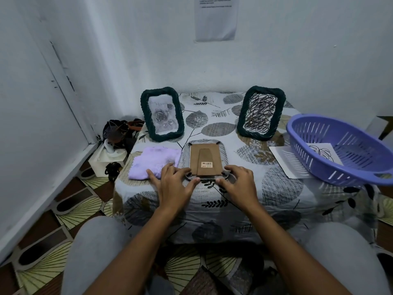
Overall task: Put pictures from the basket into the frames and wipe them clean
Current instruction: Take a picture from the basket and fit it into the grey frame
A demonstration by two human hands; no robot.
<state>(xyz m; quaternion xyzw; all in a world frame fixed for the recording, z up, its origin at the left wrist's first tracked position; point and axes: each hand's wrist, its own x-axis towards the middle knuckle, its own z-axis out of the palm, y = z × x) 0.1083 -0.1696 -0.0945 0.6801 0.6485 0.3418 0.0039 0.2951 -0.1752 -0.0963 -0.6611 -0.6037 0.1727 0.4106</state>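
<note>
A person sits at a low table, both hands at the near edge of a picture frame that lies face down. The left hand (173,179) has its fingers spread and slightly bent, fingertips touching the frame's near left corner, thumb reaching along the near edge. The right hand (239,180) mirrors it, fingers curled over the near right corner, thumb pointing inward toward the other thumb. Whether either hand truly grips the frame or only presses on it cannot be told.

The face-down frame (205,159) shows a brown cardboard back with a fold-out stand and a small barcode sticker, set inside a grey woven border. Just left of it, touching the left hand's outer fingers, lies a folded lilac cloth (154,159).

Farther back, two dark green woven frames stand upright. The left frame (162,114) holds a grey picture of roses. The right frame (261,112) holds a picture of dark scribbled loops.

At the right edge of the table sits a purple slotted basket (323,145), tilted, with a white sheet bearing a line drawing (323,153) inside. Another white sheet (285,161) lies partly under the basket.

The table is covered by a leaf-patterned cloth (223,201). A printed notice (216,17) hangs on the white wall behind.
</note>
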